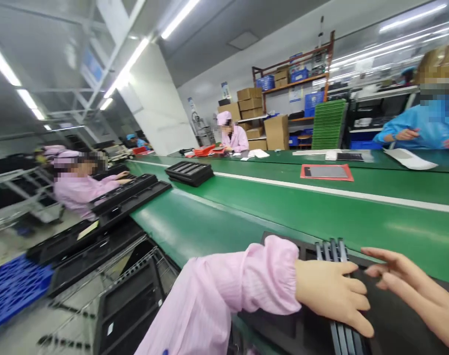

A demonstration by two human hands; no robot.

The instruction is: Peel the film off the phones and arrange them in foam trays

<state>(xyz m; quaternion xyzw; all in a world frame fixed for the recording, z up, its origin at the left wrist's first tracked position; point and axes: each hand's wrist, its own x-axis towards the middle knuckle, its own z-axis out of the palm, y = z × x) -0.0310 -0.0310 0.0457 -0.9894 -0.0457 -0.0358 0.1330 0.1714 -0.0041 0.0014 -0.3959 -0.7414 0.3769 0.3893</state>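
Observation:
My left hand (333,291), in a pink sleeve, reaches in from the left and is closed across a bundle of several long, narrow dark strips (347,340). The strips lie side by side, their ends (333,246) showing beyond the hand; their exact kind is unclear. Under them is a black tray (283,325), partly hidden by my left arm. My right hand (409,288) hovers just to the right of the bundle, fingers apart, with nothing visible in it. A gap separates its fingertips from my left hand.
A green conveyor belt (357,217) crosses in front, carrying a black tray stack (189,172) and a red-edged sheet with a grey panel (327,171). More black trays (130,315) stand on a wire rack at left. Co-workers sit at left (76,187), far side (234,137) and right (420,123).

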